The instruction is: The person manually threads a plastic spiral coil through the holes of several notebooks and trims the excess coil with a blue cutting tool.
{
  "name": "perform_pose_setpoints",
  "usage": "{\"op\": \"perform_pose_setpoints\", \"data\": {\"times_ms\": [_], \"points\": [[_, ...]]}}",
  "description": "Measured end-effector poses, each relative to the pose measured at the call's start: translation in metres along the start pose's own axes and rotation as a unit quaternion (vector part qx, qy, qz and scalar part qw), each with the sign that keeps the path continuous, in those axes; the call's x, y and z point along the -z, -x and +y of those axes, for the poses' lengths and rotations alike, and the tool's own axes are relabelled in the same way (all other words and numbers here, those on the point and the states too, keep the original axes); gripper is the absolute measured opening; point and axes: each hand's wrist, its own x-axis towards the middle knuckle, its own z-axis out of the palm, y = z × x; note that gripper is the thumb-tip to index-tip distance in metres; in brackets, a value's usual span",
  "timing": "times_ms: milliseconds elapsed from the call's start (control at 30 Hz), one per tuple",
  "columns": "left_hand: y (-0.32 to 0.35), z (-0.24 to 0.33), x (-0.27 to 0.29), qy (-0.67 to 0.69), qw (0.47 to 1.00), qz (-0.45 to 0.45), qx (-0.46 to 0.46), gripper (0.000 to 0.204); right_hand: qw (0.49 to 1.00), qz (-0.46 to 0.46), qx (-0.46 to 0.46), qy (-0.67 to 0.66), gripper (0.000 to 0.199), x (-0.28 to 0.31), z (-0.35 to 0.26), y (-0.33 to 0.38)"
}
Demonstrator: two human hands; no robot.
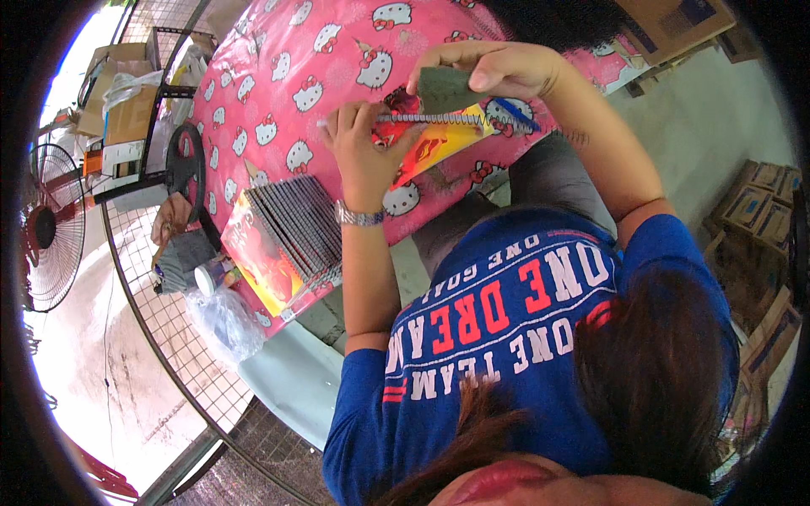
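A spiral notebook (439,149) with a yellow and red cover lies in front of me, its wire coil (456,119) along the far edge. The coil runs out past the cover on the right. My left hand (364,152) grips the notebook's left end, thumb over the cover. Between the thumb and fingers of my right hand (506,69) is a flat dark green piece (445,91), held against or just above the coil; its exact kind is unclear. A blue strip (516,115) shows near the coil's right part.
A stack of spiral notebooks (287,232) sits left of me on the pink patterned tablecloth (253,101). Beyond the table's left edge are a plastic bag (224,320), a wire mesh rack (160,312) and a fan (51,228). Cardboard boxes (759,207) stand at right.
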Motion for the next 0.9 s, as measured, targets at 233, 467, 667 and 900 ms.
{"op": "perform_pose_setpoints", "data": {"times_ms": [233,467,667,900], "points": [[0.008,-0.008,-0.001,0.007,1.0,0.023,-0.016,0.046,0.998,-0.014,-0.041,0.046,0.057,-0.004,-0.002,-0.011],[0.007,-0.008,-0.003,0.015,1.0,0.026,-0.006,0.046,0.976,0.047,-0.084,0.196,0.051,-0.001,0.01,-0.014],[0.006,-0.004,0.001,0.017,1.0,0.024,0.005,0.045,0.992,0.011,-0.061,0.114,0.053,0.0,0.008,-0.013],[0.0,0.013,-0.003,0.061,0.998,0.022,0.024,0.045,0.972,0.054,-0.082,0.213,0.057,0.005,0.008,-0.014]]}}
